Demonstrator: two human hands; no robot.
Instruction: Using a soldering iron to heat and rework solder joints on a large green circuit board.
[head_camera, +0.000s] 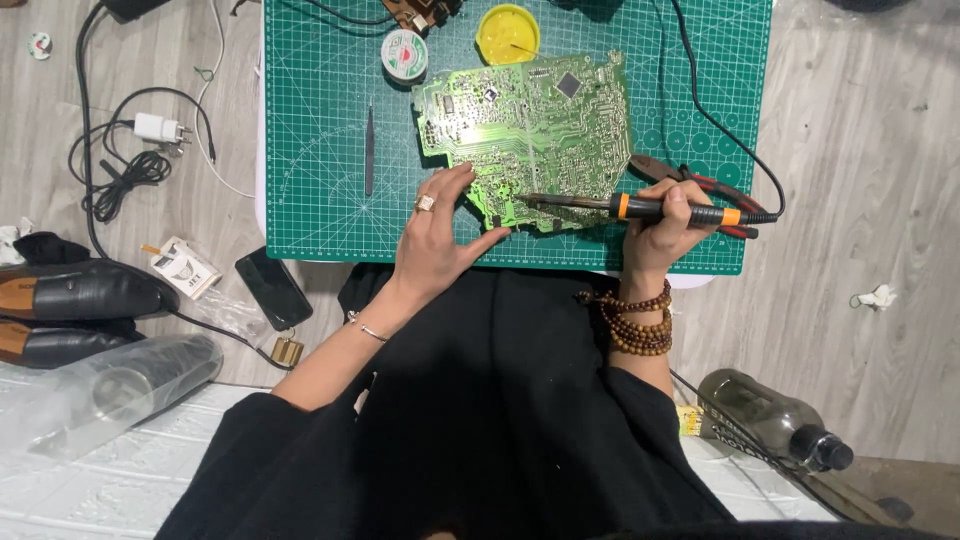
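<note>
Floor (870, 150): pale grey wood-grain planks, evenly lit. Green cutting mat (320, 150) with white grid on a low surface. White brick-pattern panel (90, 480) at lower left. Loose black cables (120, 175), white plug (155, 127), black shoes (80, 295), dark bottle (775, 420) on the floor

The scene is viewed from one head-worn camera, aimed almost straight down at close range; the green gridded cutting mat (320, 150) is cropped at its far edge.
</note>
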